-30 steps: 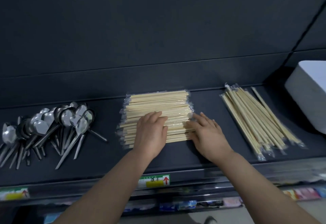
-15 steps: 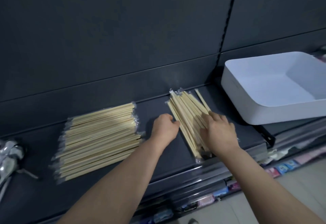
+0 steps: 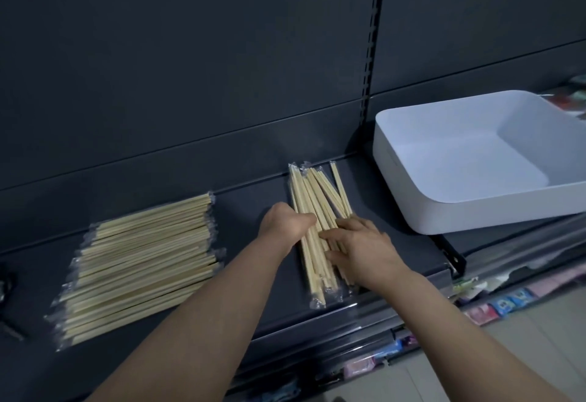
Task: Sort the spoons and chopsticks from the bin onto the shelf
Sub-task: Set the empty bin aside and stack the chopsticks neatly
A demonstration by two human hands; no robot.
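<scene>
Two piles of wrapped wooden chopsticks lie on the dark shelf (image 3: 253, 278). The big left pile (image 3: 142, 262) lies crosswise. The smaller right pile (image 3: 317, 189) points toward the back wall. My left hand (image 3: 285, 224) is curled into a fist and presses against this pile's left side. Its fingers are hidden. My right hand (image 3: 358, 249) rests on top of the same pile with fingers spread flat across the sticks. The white bin (image 3: 444, 211) stands to the right on the shelf, and its visible inside shows nothing in it. A sliver of spoons (image 3: 4, 287) shows at the left edge.
The dark back panel rises right behind the piles, with a slotted upright (image 3: 369, 84) beside the bin. A bracket (image 3: 453, 259) marks the shelf's right end. Coloured packets (image 3: 494, 303) line the lower shelf below.
Both hands left the big pile and moved right to the smaller one. My view swung right, bringing the bin in and the spoons almost out. My right hand's fingers now lie further across the sticks.
</scene>
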